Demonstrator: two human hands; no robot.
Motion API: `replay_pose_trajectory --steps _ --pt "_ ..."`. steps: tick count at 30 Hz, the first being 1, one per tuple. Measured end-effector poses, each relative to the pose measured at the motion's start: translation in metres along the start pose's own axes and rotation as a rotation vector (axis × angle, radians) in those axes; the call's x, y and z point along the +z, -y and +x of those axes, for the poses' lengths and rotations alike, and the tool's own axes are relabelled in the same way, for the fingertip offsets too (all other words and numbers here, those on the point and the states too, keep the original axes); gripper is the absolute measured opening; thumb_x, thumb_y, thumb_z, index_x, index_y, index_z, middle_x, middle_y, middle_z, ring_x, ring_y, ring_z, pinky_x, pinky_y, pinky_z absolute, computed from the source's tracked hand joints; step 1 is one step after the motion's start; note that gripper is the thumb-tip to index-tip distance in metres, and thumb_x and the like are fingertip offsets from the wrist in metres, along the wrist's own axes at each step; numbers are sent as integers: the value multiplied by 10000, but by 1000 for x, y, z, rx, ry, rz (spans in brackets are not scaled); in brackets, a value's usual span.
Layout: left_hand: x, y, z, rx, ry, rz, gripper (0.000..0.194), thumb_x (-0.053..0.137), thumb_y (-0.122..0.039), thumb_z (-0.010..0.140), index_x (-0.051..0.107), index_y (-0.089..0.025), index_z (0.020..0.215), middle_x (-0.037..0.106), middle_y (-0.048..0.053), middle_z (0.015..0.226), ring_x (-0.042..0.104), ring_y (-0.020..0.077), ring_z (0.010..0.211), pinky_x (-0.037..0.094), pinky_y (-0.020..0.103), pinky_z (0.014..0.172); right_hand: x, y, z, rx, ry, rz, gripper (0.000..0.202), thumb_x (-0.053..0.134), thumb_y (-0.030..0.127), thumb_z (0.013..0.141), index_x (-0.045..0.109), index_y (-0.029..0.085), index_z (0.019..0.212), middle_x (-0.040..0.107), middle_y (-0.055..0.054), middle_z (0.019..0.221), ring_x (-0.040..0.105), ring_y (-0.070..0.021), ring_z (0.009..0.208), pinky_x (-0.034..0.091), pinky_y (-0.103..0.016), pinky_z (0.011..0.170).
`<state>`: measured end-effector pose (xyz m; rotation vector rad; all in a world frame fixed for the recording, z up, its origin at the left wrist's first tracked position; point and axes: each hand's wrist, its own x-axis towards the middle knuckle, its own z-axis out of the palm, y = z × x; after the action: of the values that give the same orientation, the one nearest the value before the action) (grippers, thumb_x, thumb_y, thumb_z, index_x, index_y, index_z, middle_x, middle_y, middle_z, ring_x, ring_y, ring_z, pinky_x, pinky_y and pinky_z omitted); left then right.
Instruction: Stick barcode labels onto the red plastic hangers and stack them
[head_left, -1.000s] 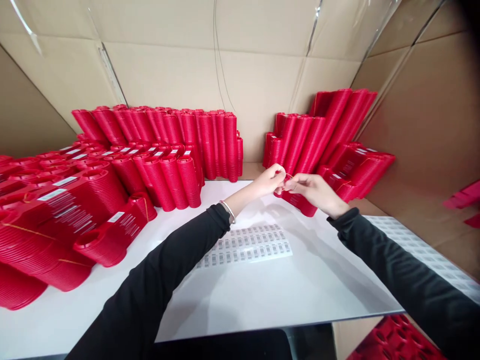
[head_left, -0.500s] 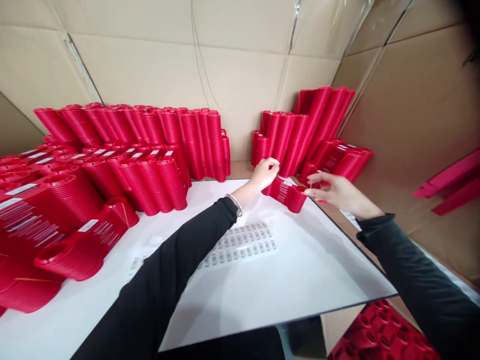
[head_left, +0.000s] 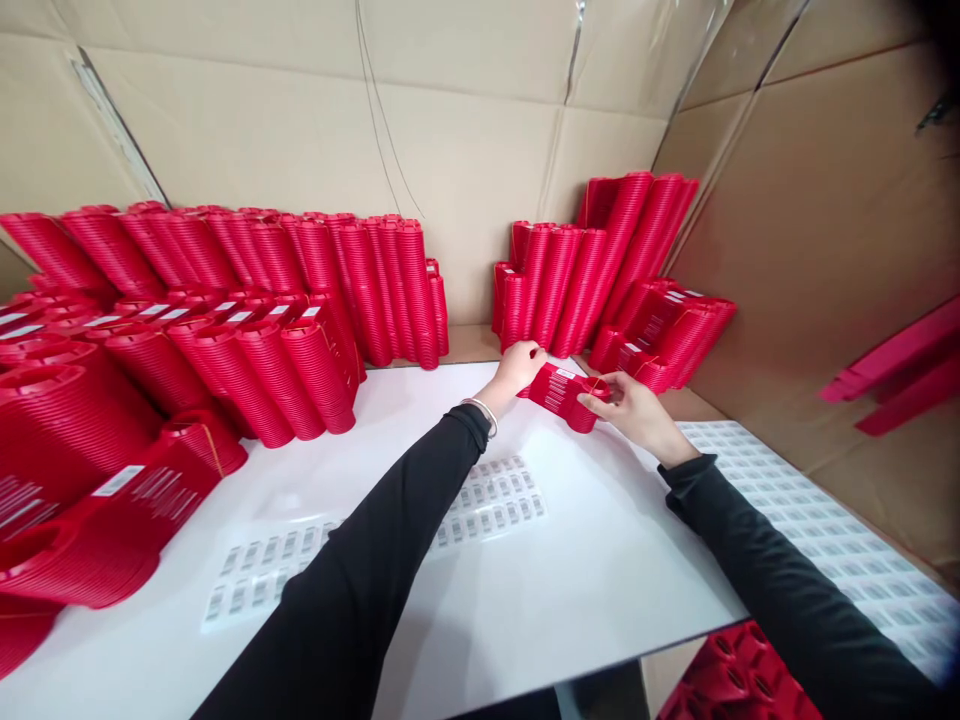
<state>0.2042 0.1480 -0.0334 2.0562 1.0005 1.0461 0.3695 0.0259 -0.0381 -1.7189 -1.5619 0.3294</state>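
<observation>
A small bundle of stacked red pieces (head_left: 557, 390) lies toward the far right of the white tabletop, with rounded ends, white print on its side and a white label on top. At its left end is my left hand (head_left: 519, 368), fingers curled closed on it. My right hand (head_left: 634, 410) pinches the rounded right end between thumb and fingers, where a thin rubber band shows. Parts of both ends are hidden by the hands. A sheet of barcode stickers (head_left: 491, 505) lies on the table beneath my left forearm.
Tall red stacks (head_left: 322, 270) crowd the table's left and back. More red stacks (head_left: 570, 280) stand behind my hands, against cardboard walls (head_left: 480, 120). Other sticker sheets (head_left: 810, 520) lie at the right. Below the table edge, a carton holds red pieces (head_left: 739, 675).
My right hand has moved left and down onto the bundle's right end, its fingers closing there. My left hand has lowered onto the left end. The view has shifted slightly right.
</observation>
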Motion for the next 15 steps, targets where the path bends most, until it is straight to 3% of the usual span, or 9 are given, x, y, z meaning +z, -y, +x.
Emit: replay_pose_trajectory --steps 5,8,12,15 --pt "0 1 0 10 -11 -24 208 479 -174 811 494 -144 606 487 -35 542 447 92 545 346 218 546 8 1 -15 -47 114 60 472 648 427 700 542 193 1095 677 -64 947 634 -214 787 518 -334 698" --pt "1 1 -1 9 -15 -39 204 476 -180 803 491 -148 602 493 -31 540 447 96 550 341 217 550 11 4 -21 -60 140 18 559 699 359 654 524 196 1160 677 -67 989 634 -238 840 512 -344 736" --pt "-1 1 -1 7 -8 -64 189 475 -190 805 514 -146 625 515 -22 567 462 99 565 348 215 557 12 5 -23 -58 105 -88 573 743 329 581 565 181 1106 678 -86 974 625 -293 882 496 -394 774" --pt "-2 1 -2 -4 9 -87 180 485 -199 813 543 -137 654 516 -23 571 467 99 560 369 226 575 12 8 -26 -71 94 -33 503 724 314 583 591 197 1054 685 -75 918 626 -299 869 502 -394 758"
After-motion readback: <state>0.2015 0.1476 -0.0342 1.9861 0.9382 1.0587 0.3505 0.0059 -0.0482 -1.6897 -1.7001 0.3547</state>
